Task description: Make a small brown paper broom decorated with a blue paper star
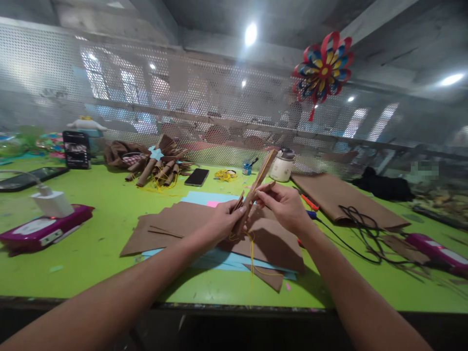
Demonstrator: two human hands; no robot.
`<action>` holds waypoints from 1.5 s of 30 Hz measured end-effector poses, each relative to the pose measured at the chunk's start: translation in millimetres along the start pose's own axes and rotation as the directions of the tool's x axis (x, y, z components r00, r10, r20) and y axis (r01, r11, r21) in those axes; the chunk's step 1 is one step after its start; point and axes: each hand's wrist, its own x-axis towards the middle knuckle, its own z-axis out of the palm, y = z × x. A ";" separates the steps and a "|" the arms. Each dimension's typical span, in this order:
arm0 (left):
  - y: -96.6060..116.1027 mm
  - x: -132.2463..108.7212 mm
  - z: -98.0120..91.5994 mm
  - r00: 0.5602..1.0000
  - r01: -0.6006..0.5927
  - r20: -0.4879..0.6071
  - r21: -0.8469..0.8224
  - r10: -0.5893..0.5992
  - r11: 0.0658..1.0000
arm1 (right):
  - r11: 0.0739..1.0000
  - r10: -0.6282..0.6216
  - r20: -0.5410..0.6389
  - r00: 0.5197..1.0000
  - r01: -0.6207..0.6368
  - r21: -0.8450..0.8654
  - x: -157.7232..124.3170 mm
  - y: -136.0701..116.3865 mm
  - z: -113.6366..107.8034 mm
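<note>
My left hand [228, 217] is closed around the lower part of a long folded brown paper strip [262, 171], which tilts up and to the right. A thin yellow line runs along the strip's upper part. Thumb and fingers of my right hand [285, 207] pinch at the strip's right edge, just above my left hand; the exact contact is small and partly hidden. Yellow string [252, 248] hangs from below the strip. Under both hands lie brown paper sheets [193, 217], with light blue paper [215, 261] beneath them.
Brown paper rolls [157, 168], a phone [196, 177], yellow string [225, 175], a small blue jar [247, 168] and a white lidded jar [282, 165] stand behind. Folded brown paper [351, 200] and a black cable [360, 234] lie right. A purple power strip [78, 217] sits left.
</note>
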 end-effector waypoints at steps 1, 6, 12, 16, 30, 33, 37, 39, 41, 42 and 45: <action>0.2 0.0 0.1 1.000 0.003 0.000 -0.001 -0.003 1.000 | 1.000 -0.005 0.000 1.000 0.005 -0.003 0.0 0.4 0.0; 1.1 -0.9 0.8 1.000 0.019 0.003 0.002 -0.019 1.000 | 0.999 -0.025 0.013 1.000 0.025 -0.030 0.2 1.4 -0.7; -2.8 -0.7 -0.9 0.999 0.026 0.023 -0.008 -0.025 1.000 | 0.989 -0.094 0.023 0.995 0.096 -0.108 0.2 -1.2 -2.1; -4.5 0.3 -1.3 1.000 0.017 0.022 -0.001 -0.017 1.000 | 0.977 -0.134 0.017 0.991 0.135 -0.165 0.4 -0.6 -1.6; 0.8 -1.5 -0.8 0.999 0.008 0.031 0.029 -0.008 1.000 | 0.932 -0.228 -0.010 0.974 0.215 -0.290 1.0 -0.6 0.7; 2.1 -2.1 -0.3 1.000 0.006 0.028 0.030 -0.007 1.000 | 0.926 -0.241 -0.017 0.970 0.225 -0.303 0.7 -1.8 1.1; 3.0 -2.4 -0.1 0.999 0.017 0.027 0.030 -0.018 0.999 | 0.920 -0.258 -0.025 0.966 0.238 -0.311 0.4 -2.6 1.2; 2.9 -2.1 -0.3 0.999 0.022 0.027 0.031 -0.022 0.999 | 0.919 -0.253 -0.029 0.967 0.231 -0.319 0.3 -2.7 1.5; 2.3 -1.5 -0.8 0.999 0.024 0.031 0.018 -0.024 1.000 | 0.920 -0.236 -0.038 0.971 0.211 -0.329 0.0 -2.1 2.2; 2.0 -1.2 -1.0 0.999 0.023 0.035 0.007 -0.023 1.000 | 0.924 -0.224 -0.045 0.974 0.197 -0.329 -0.1 -1.5 2.8; 1.9 -1.2 -1.5 0.999 0.023 0.040 -0.011 -0.023 1.000 | 0.950 -0.167 -0.075 0.983 0.141 -0.279 -0.3 1.1 4.6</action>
